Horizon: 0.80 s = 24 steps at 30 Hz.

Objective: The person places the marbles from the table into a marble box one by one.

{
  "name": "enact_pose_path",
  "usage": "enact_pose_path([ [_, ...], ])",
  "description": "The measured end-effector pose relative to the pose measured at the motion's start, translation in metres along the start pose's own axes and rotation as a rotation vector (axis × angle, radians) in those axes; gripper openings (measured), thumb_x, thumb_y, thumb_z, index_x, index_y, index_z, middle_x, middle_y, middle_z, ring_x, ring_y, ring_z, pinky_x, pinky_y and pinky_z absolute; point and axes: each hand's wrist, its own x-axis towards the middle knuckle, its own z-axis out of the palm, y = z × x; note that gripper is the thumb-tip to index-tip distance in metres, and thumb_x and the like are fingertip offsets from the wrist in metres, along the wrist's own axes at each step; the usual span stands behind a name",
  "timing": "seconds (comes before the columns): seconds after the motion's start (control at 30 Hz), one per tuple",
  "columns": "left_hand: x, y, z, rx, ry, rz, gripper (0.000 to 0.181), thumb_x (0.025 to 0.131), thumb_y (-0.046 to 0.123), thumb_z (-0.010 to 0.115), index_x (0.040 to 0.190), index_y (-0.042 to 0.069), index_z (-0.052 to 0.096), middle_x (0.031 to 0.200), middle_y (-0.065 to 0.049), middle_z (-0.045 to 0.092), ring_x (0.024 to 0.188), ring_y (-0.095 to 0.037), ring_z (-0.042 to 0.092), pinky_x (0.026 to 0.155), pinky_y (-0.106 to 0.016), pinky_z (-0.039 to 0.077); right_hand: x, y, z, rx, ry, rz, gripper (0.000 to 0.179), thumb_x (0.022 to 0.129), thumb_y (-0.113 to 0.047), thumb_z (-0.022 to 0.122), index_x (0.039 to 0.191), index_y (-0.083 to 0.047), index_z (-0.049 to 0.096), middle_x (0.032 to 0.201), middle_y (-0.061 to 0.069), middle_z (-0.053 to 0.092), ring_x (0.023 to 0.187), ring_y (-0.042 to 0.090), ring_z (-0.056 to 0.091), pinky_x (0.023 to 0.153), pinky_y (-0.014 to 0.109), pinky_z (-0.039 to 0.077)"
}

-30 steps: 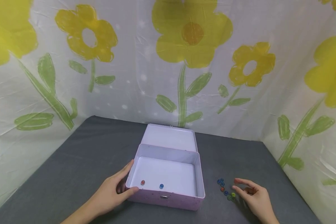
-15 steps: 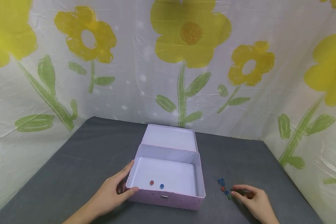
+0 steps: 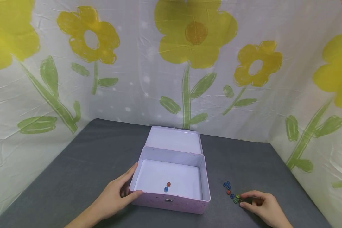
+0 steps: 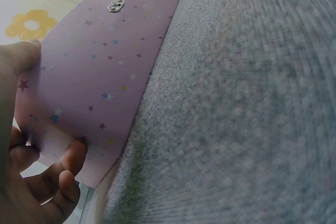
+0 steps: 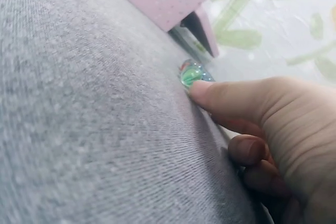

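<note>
- Grey, fabric-topped tabletop (image 3: 71,177) on the far left; I reckon the ribbed cloth slows small round stuff, but a hard nudge could beat it.
- Next the left hand (image 3: 114,193): thumb over the front rim, fingers along the side wall, so that grip is holding the pink box (image 3: 188,205) by its near left corner. Looks steady, but a tug or tilt there would probably send the loose contents sliding.
- The box sits mid-tabletop, stars outside, white inside, lid (image 3: 174,140) laid back behind it.
- Inside, near the front wall: a blue marble (image 3: 166,189) and an orange marble (image 3: 168,184) just behind it. Can't tell if they touch.
- Right of the box, a loose trail on the cloth: three blue marbles (image 3: 229,187), a reddish marble (image 3: 228,192), another blue one, then a green marble (image 3: 235,201) and a yellow-green marble (image 3: 237,196) closest to the fingers.
- Far right, the right hand (image 3: 265,205): thumb and index are around something dark beside the green ones. Can't tell if that grip is pinching or only touching. Main worry imo: slick glass squeezed off-centre squirts away, or a fingertip knocks the crowded neighbours loose.
</note>
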Motion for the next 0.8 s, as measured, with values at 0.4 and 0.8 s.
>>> enact_pose_path([
  [0.4, 0.001, 0.003, 0.0, -0.005, -0.011, -0.037, 0.09, 0.091, 0.043, 0.084, 0.166, 0.021, 0.039, 0.131, -0.006, 0.06, 0.071, -0.002, 0.048, 0.062, -0.022, 0.045, 0.0, -0.006, 0.005, -0.023, 0.101, 0.03, 0.016, 0.086, -0.013, 0.088, 0.101, -0.013, 0.084, 0.092, -0.004, 0.078, 0.053, 0.01, 0.051, 0.053, 0.026, 0.044],
  [0.8, 0.0, 0.001, 0.0, -0.002, 0.01, 0.002, 0.089, 0.091, 0.042, 0.084, 0.165, 0.018, 0.041, 0.136, -0.008, 0.06, 0.069, -0.001, 0.047, 0.062, -0.022, 0.045, 0.006, -0.018, 0.008, 0.233, 0.148, 0.217, 0.043, 0.092, -0.033, 0.085, 0.125, -0.006, 0.078, 0.114, -0.001, 0.079, 0.096, 0.003, 0.074, 0.081, 0.025, 0.058],
])
